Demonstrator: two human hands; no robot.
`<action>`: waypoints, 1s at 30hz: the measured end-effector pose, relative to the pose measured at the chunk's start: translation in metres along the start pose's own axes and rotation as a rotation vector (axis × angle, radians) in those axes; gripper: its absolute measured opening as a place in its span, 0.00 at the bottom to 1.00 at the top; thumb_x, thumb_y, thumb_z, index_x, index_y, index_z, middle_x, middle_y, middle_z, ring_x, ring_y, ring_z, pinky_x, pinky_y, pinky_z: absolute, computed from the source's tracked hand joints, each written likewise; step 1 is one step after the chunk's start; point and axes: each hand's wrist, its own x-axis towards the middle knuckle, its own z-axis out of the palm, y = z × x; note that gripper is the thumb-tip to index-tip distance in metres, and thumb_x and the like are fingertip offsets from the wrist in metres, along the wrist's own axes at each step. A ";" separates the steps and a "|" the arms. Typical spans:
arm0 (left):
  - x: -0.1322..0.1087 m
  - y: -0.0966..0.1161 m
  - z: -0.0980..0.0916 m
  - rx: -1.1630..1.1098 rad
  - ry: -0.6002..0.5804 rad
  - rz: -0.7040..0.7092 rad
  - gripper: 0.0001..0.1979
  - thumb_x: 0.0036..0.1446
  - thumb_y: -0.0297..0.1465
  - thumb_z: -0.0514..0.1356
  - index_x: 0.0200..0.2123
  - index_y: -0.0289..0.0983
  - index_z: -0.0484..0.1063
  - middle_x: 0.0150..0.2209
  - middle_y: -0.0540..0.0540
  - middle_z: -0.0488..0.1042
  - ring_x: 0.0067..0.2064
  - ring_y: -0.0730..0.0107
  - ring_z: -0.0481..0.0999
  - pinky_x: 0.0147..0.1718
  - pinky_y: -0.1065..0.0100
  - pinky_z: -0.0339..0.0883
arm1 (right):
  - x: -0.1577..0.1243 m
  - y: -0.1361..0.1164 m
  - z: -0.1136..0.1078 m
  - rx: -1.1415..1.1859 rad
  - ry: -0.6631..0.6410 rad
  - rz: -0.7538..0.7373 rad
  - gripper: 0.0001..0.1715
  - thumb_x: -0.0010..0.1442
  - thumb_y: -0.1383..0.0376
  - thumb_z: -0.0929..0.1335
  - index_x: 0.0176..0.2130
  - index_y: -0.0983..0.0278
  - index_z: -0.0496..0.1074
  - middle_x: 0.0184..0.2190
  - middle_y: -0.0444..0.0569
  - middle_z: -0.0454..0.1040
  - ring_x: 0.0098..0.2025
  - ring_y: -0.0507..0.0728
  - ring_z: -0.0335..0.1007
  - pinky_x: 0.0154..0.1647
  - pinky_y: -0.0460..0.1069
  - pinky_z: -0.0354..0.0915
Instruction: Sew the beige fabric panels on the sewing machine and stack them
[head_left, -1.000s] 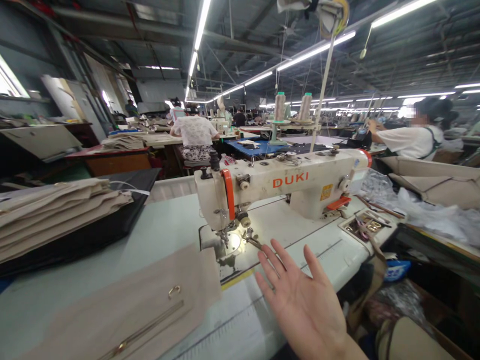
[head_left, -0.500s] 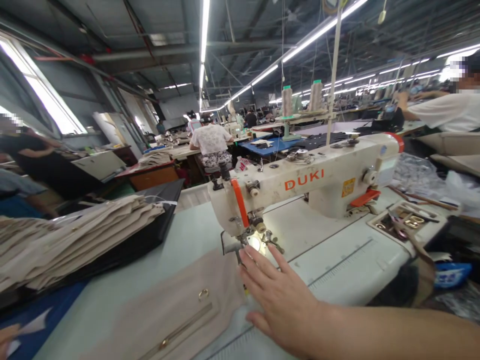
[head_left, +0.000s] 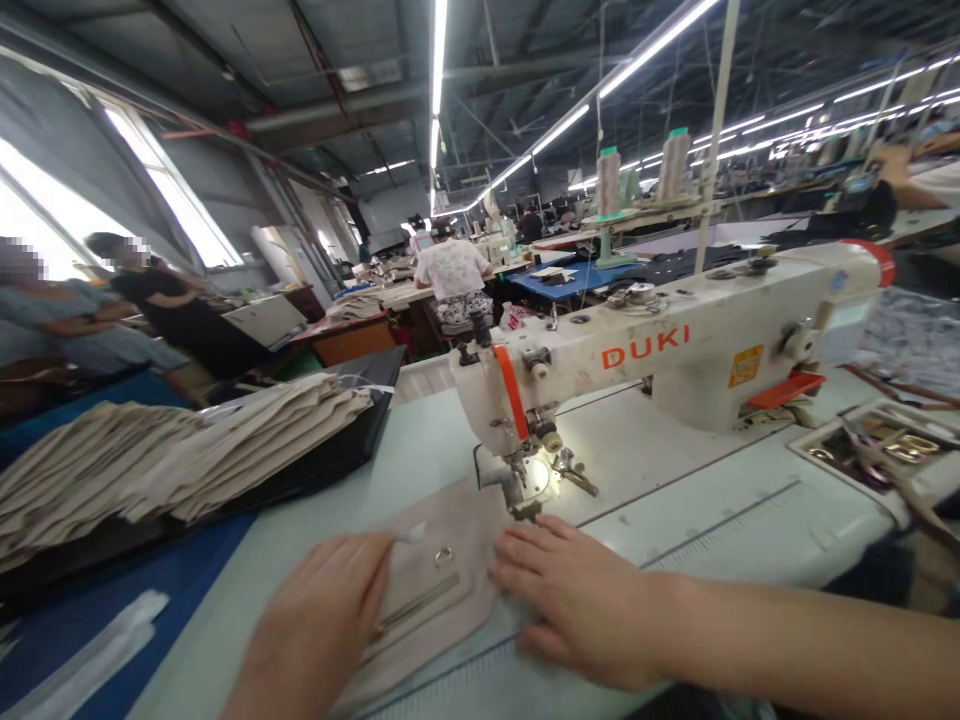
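A beige fabric panel (head_left: 480, 515) lies on the pale sewing table in front of the DUKI sewing machine (head_left: 577, 370). It has a narrow slot with what looks like a zipper (head_left: 416, 607) and a small gold ring (head_left: 444, 556). My left hand (head_left: 315, 620) rests over the panel's left part, fingers curled, with a small blurred white piece (head_left: 414, 532) at its fingertips. My right hand (head_left: 585, 600) lies flat, fingers stretched out, at the panel's right edge, just below the needle area. The left palm side is hidden.
Stacked beige fabric pieces (head_left: 262, 435) lie at left, beside a white strip (head_left: 105, 655) on blue material. A parts tray (head_left: 847, 465) with gold hardware sits at right. Thread cones (head_left: 609, 185) stand behind the machine. Other people stand at left and sit farther back.
My left hand has come in from the lower left onto the panel. My right hand has drawn slightly back from the needle area. The view has turned a little left.
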 end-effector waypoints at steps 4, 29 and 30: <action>0.026 0.044 0.028 0.034 -0.060 0.089 0.13 0.62 0.21 0.50 0.33 0.38 0.73 0.29 0.46 0.76 0.32 0.60 0.76 0.34 0.61 0.70 | 0.007 0.006 -0.008 0.108 -0.096 -0.111 0.24 0.67 0.58 0.67 0.57 0.70 0.70 0.56 0.60 0.74 0.57 0.63 0.69 0.60 0.56 0.61; 0.035 0.054 0.056 -0.144 -0.176 0.116 0.14 0.62 0.18 0.51 0.41 0.37 0.74 0.39 0.45 0.78 0.40 0.64 0.78 0.42 0.65 0.75 | 0.016 0.042 0.004 -0.024 0.024 -0.346 0.14 0.69 0.66 0.62 0.44 0.68 0.75 0.42 0.53 0.79 0.47 0.58 0.72 0.51 0.51 0.64; 0.036 0.055 0.057 -0.159 -0.189 0.112 0.14 0.62 0.19 0.51 0.40 0.38 0.75 0.40 0.46 0.78 0.41 0.65 0.78 0.43 0.65 0.74 | 0.015 0.043 0.006 -0.019 0.045 -0.350 0.14 0.69 0.66 0.62 0.44 0.68 0.75 0.41 0.53 0.79 0.46 0.58 0.72 0.50 0.51 0.64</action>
